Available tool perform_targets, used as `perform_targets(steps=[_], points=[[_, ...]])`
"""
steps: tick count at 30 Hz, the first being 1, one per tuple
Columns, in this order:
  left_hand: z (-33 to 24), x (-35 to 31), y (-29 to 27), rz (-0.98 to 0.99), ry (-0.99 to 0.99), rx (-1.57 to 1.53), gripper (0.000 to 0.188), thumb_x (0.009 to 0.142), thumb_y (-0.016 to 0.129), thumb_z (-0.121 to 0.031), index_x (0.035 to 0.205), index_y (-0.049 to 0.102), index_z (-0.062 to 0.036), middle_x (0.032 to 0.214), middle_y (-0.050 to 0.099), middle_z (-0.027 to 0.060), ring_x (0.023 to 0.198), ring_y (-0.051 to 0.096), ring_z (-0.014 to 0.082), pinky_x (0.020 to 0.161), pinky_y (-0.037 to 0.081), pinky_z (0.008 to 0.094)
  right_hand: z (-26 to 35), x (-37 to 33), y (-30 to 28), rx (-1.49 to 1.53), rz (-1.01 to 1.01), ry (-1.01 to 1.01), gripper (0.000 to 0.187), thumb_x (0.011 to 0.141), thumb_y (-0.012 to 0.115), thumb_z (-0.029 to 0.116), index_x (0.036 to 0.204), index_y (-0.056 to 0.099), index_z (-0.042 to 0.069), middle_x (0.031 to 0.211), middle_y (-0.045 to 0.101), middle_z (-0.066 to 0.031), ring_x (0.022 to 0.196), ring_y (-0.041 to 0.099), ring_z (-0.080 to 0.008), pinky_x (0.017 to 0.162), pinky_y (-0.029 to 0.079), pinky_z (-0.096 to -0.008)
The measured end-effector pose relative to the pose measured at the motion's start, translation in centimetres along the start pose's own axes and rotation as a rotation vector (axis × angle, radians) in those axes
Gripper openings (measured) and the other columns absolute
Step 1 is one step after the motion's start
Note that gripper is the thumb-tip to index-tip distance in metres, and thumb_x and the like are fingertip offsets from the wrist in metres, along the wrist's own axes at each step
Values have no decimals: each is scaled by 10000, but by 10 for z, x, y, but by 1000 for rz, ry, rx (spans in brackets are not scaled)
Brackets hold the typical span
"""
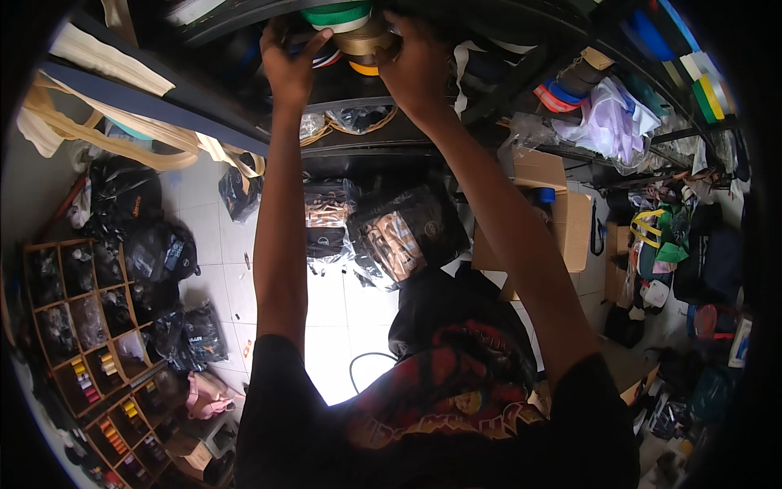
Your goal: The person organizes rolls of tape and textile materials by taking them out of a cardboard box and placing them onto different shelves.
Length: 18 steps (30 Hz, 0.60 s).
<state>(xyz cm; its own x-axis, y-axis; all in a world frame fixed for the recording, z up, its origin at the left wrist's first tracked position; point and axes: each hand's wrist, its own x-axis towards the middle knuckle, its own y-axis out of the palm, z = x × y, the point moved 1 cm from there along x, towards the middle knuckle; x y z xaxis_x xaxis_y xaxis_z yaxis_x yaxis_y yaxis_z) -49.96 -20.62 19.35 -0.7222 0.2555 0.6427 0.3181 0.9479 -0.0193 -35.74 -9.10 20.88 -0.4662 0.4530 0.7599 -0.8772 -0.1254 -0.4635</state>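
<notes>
Both my arms reach up to a dark shelf where rolls of ribbon or webbing are packed. My right hand curls round the right side of a gold-brown roll, with its thumb side against it. To the left, my left hand has its thumb spread from its fingers, the thumb tip by the pale edge under a green roll. Some of its fingers are hidden among the shelf's dark contents. A yellow-orange roll lies below the gold-brown one.
Cream zipper tape hangs at left. Below it stands a wooden compartment rack with thread spools, beside black plastic bags. Plastic-wrapped packages lie on the floor below, near an open cardboard box. More rolls sit on right shelves.
</notes>
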Motion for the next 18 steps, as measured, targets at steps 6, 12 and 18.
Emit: perform_targets(steps=[6, 12, 18], points=[[-16, -75, 1, -110, -260, -82, 662, 792, 810, -134, 1325, 473, 67, 1267, 548, 202, 1136, 569, 260, 1010, 444, 371, -32, -101, -47, 290, 101, 228, 320, 774, 702, -24, 1065, 648, 99, 936, 661, -26, 569, 476, -114, 582, 429, -276], [-11, -55, 29, -119, -16, 65, 777, 766, 837, -147, 1370, 397, 61, 1260, 538, 182, 1167, 537, 252, 1030, 409, 368, -53, -166, -70, 346, 258, 386, 292, 782, 690, -34, 1048, 643, 75, 927, 666, -31, 570, 485, -111, 579, 421, -268], [3, 18, 18, 152, 55, 63, 744, 756, 830, -86, 1343, 391, 40, 1190, 616, 154, 1066, 592, 201, 969, 432, 306, -62, -195, -84, 341, 309, 398, 276, 799, 675, -13, 1059, 641, 73, 965, 673, -52, 686, 592, -159, 656, 469, -291]])
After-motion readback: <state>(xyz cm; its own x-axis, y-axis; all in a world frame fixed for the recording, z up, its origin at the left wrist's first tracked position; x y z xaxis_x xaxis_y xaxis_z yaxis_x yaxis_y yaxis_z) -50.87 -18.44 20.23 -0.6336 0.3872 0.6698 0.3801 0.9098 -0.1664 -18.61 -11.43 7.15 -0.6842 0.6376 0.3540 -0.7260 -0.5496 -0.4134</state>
